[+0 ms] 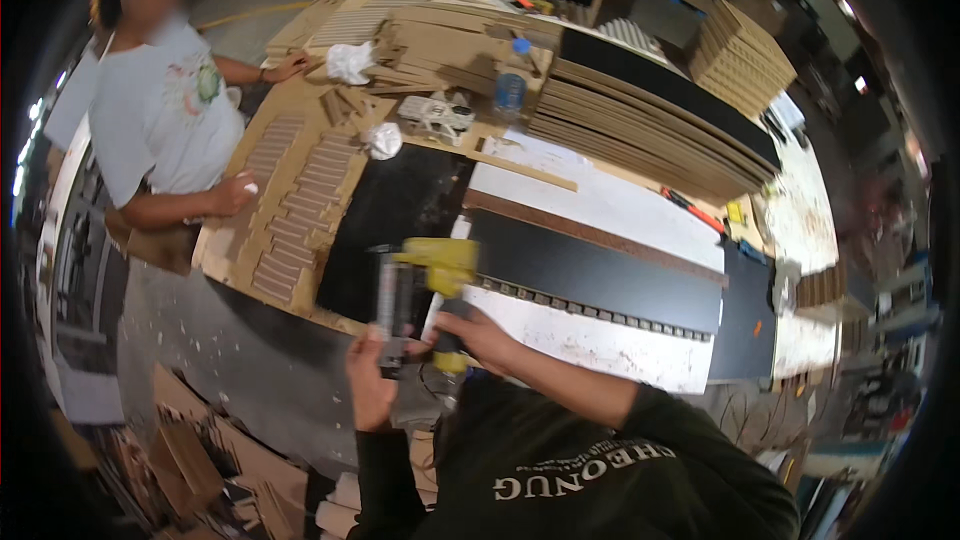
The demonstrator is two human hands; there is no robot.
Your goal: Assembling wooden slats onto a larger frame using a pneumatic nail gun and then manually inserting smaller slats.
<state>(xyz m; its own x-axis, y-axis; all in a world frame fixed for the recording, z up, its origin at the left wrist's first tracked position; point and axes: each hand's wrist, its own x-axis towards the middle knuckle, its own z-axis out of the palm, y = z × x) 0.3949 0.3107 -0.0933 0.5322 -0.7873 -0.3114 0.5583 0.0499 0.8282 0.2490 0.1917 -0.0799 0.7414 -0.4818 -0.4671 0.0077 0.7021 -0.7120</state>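
A yellow and black nail gun (440,255) is held up in front of me over the table's near edge. My right hand (475,335) grips its dark handle. At the lower end of its upright magazine (390,310), the fingers of my left hand (371,380) are closed round the metal. Just right of the tool lies a long black panel (600,270) on a white board (570,335). Along the panel's far edge runs a brown strip (590,236); a notched strip (590,311) follows its near edge.
Stacked long boards (640,130) rise at the back right, beside a water bottle (511,85). Wood strips (300,210) cover the left end, where a co-worker (175,110) stands. A red-handled tool (693,208) lies right. Cardboard scraps (190,460) are on the floor.
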